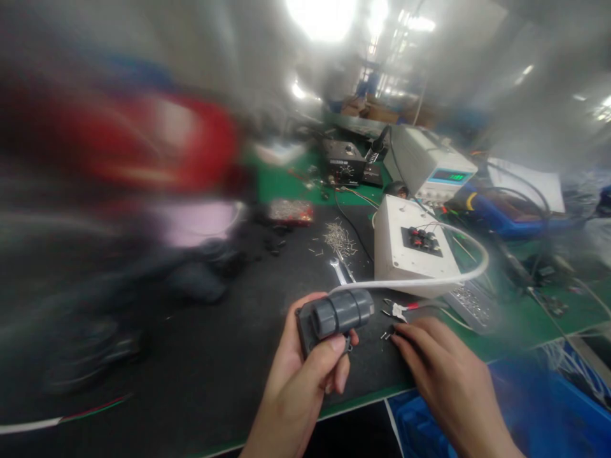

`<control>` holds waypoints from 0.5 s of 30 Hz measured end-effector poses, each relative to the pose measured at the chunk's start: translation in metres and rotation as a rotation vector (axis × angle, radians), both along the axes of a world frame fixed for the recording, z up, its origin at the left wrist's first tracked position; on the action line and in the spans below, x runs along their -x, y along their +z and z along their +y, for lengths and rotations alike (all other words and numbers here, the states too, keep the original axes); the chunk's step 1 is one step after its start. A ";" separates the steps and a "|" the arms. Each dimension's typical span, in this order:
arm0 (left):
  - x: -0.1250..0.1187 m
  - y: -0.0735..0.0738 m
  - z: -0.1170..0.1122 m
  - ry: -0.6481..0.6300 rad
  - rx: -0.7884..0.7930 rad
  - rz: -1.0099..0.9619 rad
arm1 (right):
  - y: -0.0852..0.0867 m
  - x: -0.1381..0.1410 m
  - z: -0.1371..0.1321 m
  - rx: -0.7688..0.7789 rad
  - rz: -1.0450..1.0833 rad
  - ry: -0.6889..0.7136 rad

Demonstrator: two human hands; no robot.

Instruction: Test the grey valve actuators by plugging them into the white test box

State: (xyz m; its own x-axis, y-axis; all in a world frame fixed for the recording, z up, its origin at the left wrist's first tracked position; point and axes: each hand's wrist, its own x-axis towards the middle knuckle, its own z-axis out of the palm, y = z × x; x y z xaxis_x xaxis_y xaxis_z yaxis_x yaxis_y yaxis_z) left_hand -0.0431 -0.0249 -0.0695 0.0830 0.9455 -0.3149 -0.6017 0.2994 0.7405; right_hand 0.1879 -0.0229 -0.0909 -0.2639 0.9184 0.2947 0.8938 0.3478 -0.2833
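Observation:
My left hand (312, 369) is closed around a dark grey plastic housing with a ribbed cylindrical fitting (344, 312), its thumb pressed on the near side. A white cable (410, 282) appears to run from the fitting, looping up to the right past the white box. Low over the mat, my right hand (442, 362) has its thumb and index fingertips together; something dark and small shows at the tips, too small to name. Several small metal pins (384, 336) lie just beside those fingertips. Just beyond them rests a pair of pliers (395, 310) with a red handle part.
A white box with terminals (389, 248) stands behind the hands. Near it lie a wrench (338, 272) and a pile of small metal pins (338, 238). Farther back are a black soldering station (342, 168) and a power supply (424, 162). Blue crates (539, 407) sit below the bench edge.

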 end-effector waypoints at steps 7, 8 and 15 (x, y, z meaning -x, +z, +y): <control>0.002 -0.001 -0.003 -0.049 -0.042 -0.028 | 0.006 -0.002 -0.002 0.007 0.109 0.051; 0.002 -0.002 -0.004 -0.058 -0.046 -0.029 | 0.013 0.002 -0.002 -0.023 0.150 0.081; 0.005 -0.008 -0.006 -0.115 -0.070 -0.012 | 0.053 0.057 -0.004 -0.159 0.369 0.244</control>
